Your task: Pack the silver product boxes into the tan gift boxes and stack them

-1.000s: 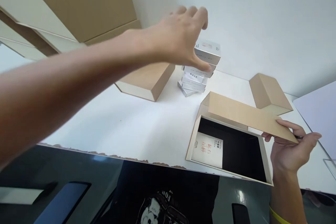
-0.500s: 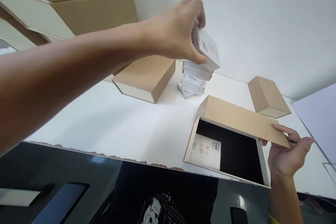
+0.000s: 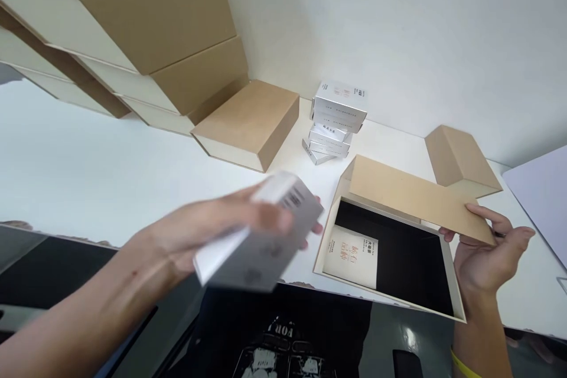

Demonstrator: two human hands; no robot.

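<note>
My left hand (image 3: 234, 218) is closed around a small white carton (image 3: 270, 242), blurred by motion, above the table's front edge. To its right lies an opened tan gift box (image 3: 328, 248) with a black interior. One white carton with orange print (image 3: 353, 257) lies in the left end of that box. My right hand (image 3: 487, 248) grips the edge of the box's tan flap (image 3: 416, 192), holding it raised, with fingers on top and beneath. Behind the box stands an uneven stack of white cartons (image 3: 339, 109).
Large tan boxes (image 3: 163, 23) are piled at the back left against the wall. A closed tan box (image 3: 250, 121) lies beside that pile, and another (image 3: 463, 159) stands at the back right. A torn edge runs along the front of the white table (image 3: 146, 189).
My left hand has come down from the stack toward the front edge, carrying a white carton away. My right hand still holds the flap up.
</note>
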